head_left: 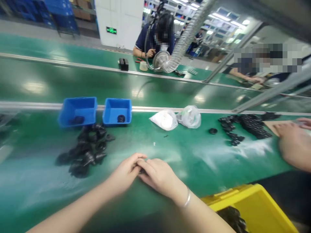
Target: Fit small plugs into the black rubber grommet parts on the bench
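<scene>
My left hand [127, 171] and my right hand [157, 174] meet at the near edge of the green table [170, 152]. Their fingers are curled and pressed together over something small and dark that I cannot make out. A bracelet circles my right wrist. A heap of black parts [84, 150] lies to the left of my left hand, apart from it. Beyond the heap stand two blue bins [77, 111] [117, 111], each with a black part inside.
Two plastic bags [165, 119] [190, 116] lie mid-table, a single black ring [213, 131] beside them. More black parts [245, 126] are spread at the right near another person's hands [293, 145]. A yellow crate [252, 207] sits at the near right. People sit across the conveyor.
</scene>
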Demonstrator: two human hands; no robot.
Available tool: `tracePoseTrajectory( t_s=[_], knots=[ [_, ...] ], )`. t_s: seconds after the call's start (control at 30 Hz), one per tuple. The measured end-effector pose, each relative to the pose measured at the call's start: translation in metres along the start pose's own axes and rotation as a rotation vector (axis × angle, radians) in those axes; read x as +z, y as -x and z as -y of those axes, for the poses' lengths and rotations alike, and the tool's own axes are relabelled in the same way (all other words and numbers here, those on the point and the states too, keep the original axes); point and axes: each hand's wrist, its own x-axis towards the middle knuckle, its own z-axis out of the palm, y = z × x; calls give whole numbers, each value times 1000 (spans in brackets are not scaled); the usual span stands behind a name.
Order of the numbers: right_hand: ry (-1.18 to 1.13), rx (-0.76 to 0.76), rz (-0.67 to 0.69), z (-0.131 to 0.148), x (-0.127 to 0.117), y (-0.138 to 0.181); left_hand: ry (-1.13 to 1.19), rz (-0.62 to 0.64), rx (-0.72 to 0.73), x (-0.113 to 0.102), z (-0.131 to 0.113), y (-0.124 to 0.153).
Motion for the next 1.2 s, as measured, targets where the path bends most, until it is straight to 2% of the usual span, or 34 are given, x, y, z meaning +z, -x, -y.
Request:
tracePoseTrajectory(
  t_s=[0.07, 0.1, 0.13, 0.2, 0.23, 0.27, 0.3, 0.4, 0.47, 0.57, 0.7, 0.83, 1.0, 1.1, 1.2],
  knots=[
    [4, 37, -50, -5, -2, 3, -96, 32, -4, -2, -5, 1],
    [9, 116, -91, -12, -4, 6, -176, 22, 3, -6, -6, 1],
    [29, 243, -134, -22, -6, 10, -295, -34, 52, -13, -7, 1],
    [115, 615, -188, -51, -14, 22, -617, -250, 246, -32, -9, -2],
    [174, 802, -186, -68, -20, 29, -789, -342, 298, -43, -10, -4],
    [217, 964, -165, -86, -26, 37, -943, -424, 301, -53, -10, -5],
    [248, 1054, -181, -103, -32, 44, -1063, -487, 261, -61, -12, -6],
    [322, 1212, -274, -146, -48, 64, -1237, -570, 159, -73, -15, -3],
    [350, 1255, -316, -159, -52, 72, -1242, -631, 124, -70, -16, 1],
    [351, 1215, -302, -158, -45, 74, -1181, -678, 98, -63, -15, 6],
    [334, 1112, -217, -160, -34, 68, -1193, -598, 98, -63, -12, 8],
    [357, 1183, -162, -200, -51, 76, -1311, -583, 76, -70, -4, 7],
    [462, 1336, -196, -257, -84, 104, -1472, -393, 117, -77, 12, -2],
    [543, 1331, -252, -272, -90, 116, -1463, -314, 153, -75, 17, -7],
    [584, 1274, -280, -274, -83, 122, -1333, -305, 216, -68, 16, -10]
  ],
)
